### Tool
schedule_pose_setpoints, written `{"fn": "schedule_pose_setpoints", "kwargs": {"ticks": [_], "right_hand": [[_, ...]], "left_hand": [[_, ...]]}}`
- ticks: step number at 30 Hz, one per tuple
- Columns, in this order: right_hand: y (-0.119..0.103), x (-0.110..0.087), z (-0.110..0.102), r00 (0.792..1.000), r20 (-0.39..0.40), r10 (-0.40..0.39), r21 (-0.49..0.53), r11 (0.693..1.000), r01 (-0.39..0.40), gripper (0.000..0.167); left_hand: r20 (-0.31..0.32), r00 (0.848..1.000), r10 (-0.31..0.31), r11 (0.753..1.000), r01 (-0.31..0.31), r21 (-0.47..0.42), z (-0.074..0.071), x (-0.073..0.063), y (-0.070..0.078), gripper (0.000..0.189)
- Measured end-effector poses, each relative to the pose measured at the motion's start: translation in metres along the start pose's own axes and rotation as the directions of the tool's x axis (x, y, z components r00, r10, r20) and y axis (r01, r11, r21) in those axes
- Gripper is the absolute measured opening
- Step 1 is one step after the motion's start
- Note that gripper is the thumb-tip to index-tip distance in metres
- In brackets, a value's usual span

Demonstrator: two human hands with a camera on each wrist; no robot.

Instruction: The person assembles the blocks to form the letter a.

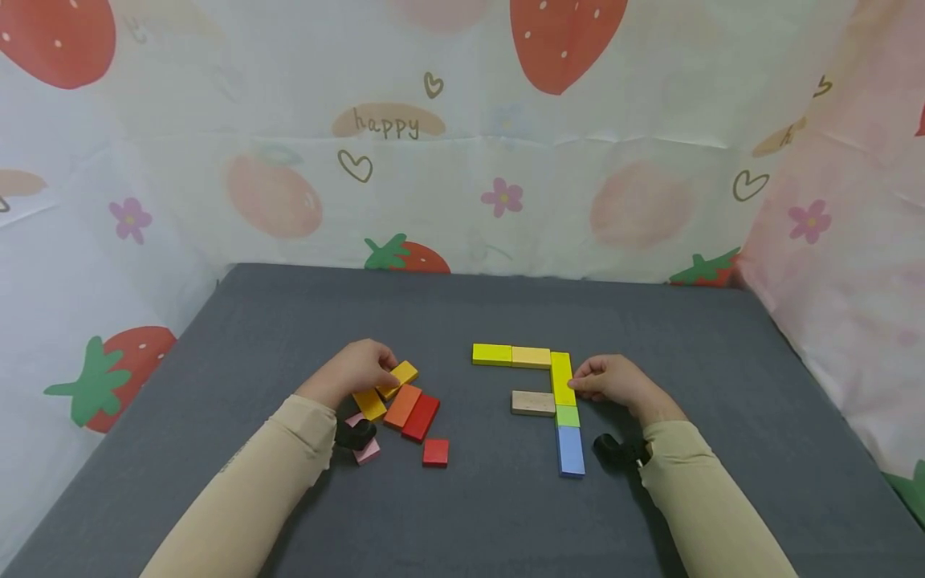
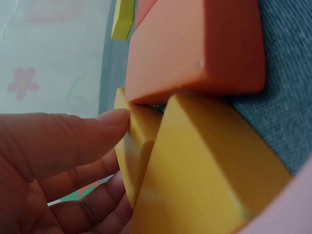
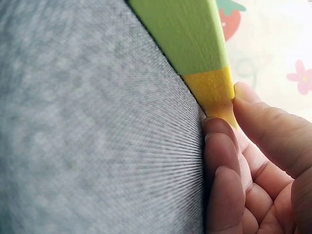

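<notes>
My left hand (image 1: pixel 364 371) pinches a yellow-orange block (image 2: pixel 137 151) between thumb and fingers, at the top of a loose cluster. Another yellow-orange block (image 1: pixel 370 405) lies beside it, with an orange block (image 1: pixel 402 407) and a red block (image 1: pixel 421 418) to the right. On the other side, my right hand (image 1: pixel 617 384) touches the right edge of a bright yellow block (image 1: pixel 561 377), thumb at its upper edge and fingers curled low beside it. That block runs in line with a green block (image 1: pixel 567 416) and a blue block (image 1: pixel 571 452).
Left of the column's top lie a pale yellow block (image 1: pixel 531 358) and a yellow block (image 1: pixel 492 354) end to end. A bare wood block (image 1: pixel 532 404) juts left lower down. Near my left wrist are a pink block (image 1: pixel 367 452) and a red square (image 1: pixel 436 453).
</notes>
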State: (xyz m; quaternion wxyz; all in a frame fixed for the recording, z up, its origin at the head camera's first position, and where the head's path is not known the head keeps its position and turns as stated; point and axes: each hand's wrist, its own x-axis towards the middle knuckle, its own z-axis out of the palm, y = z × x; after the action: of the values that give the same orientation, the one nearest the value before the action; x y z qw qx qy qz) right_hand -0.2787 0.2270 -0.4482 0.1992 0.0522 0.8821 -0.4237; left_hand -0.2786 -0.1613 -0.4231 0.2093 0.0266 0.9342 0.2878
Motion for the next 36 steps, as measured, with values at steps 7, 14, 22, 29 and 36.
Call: {"fn": "schedule_pose_setpoints", "kwargs": {"ticks": [7, 14, 22, 29, 36], "right_hand": [[0.0, 0.001, 0.0, 1.0, -0.004, 0.006, 0.0, 1.0, -0.006, 0.025], [0.001, 0.0, 0.0, 1.0, -0.001, 0.006, 0.003, 1.0, -0.006, 0.025], [0.001, -0.001, 0.002, 1.0, -0.003, -0.019, -0.001, 1.0, 0.019, 0.024], [0.001, -0.001, 0.001, 0.999, -0.002, -0.038, -0.019, 0.999, 0.038, 0.024], [0.0, -0.001, 0.0, 0.999, 0.001, -0.035, -0.021, 0.999, 0.035, 0.023]], "left_hand": [[-0.003, 0.998, 0.059, 0.993, -0.058, 0.103, 0.003, -0.003, 0.01, 0.017], [-0.02, 0.996, 0.09, 0.984, -0.086, 0.156, 0.007, -0.002, 0.015, 0.018], [-0.017, 0.998, 0.068, 0.983, -0.064, 0.173, 0.01, -0.001, 0.016, 0.025], [-0.048, 0.993, 0.111, 0.977, -0.1, 0.187, 0.007, 0.0, 0.02, 0.021], [-0.085, 0.971, 0.223, 0.956, -0.2, 0.216, 0.006, 0.002, 0.03, 0.027]]}}
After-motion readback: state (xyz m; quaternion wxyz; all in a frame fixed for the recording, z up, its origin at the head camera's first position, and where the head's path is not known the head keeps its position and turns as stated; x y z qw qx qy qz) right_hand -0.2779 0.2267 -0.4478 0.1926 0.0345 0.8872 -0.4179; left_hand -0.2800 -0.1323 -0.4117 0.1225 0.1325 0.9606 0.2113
